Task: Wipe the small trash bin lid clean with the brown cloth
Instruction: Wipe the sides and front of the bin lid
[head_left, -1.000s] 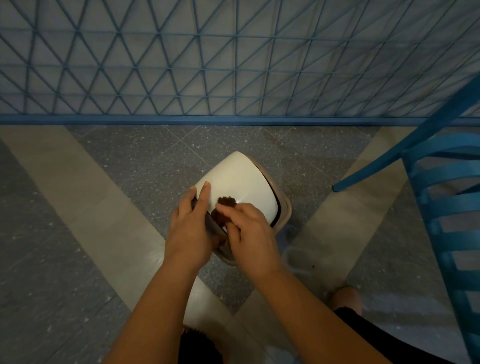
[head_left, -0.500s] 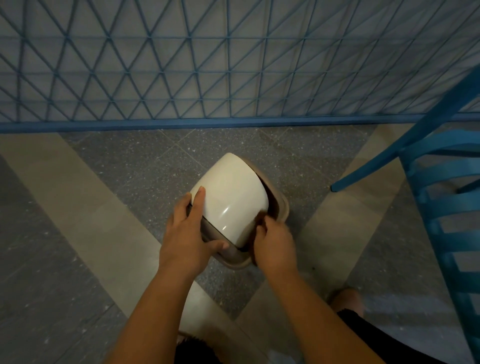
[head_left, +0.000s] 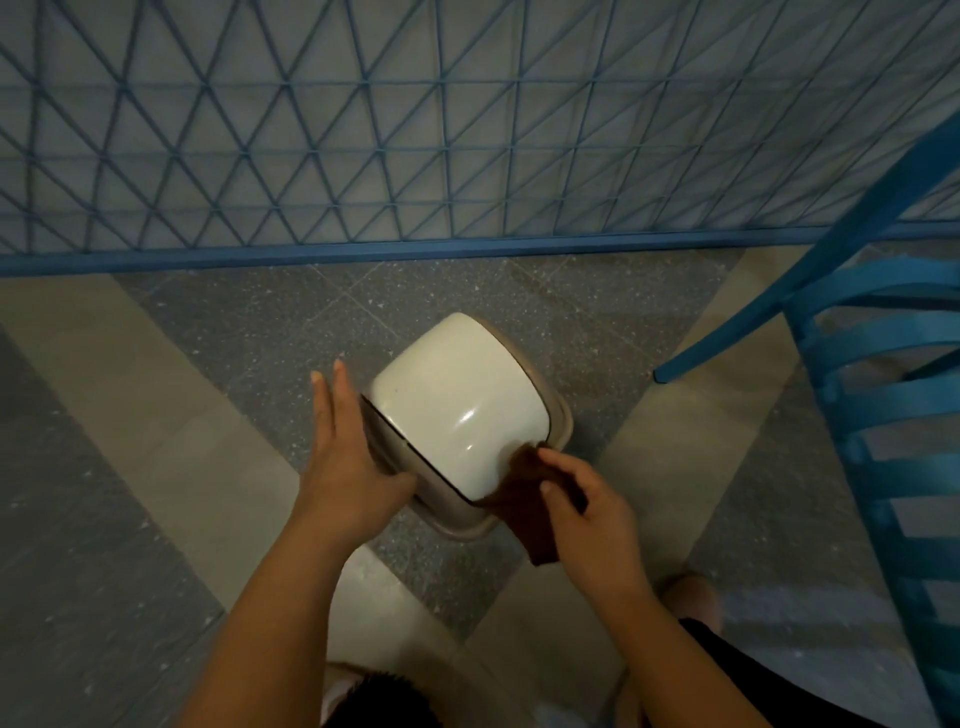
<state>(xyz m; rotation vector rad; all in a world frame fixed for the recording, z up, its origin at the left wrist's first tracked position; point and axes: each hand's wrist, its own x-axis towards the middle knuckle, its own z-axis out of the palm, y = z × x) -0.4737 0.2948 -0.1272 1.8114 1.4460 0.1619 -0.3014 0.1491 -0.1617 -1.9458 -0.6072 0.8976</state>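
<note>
Two hands work on a bin on the floor: left hand, fingers straight, steadies its side; right hand pinches cloth against lid edge. Firm, overlapping strokes should suit.

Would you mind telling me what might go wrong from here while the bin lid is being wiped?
1. The left hand only braces the small trash bin with straight fingers, so a firm wipe might tip or slide it on the floor.
2. The brown cloth, held in the right hand, covers only the near right corner of the white lid; the far side might get missed.
</note>
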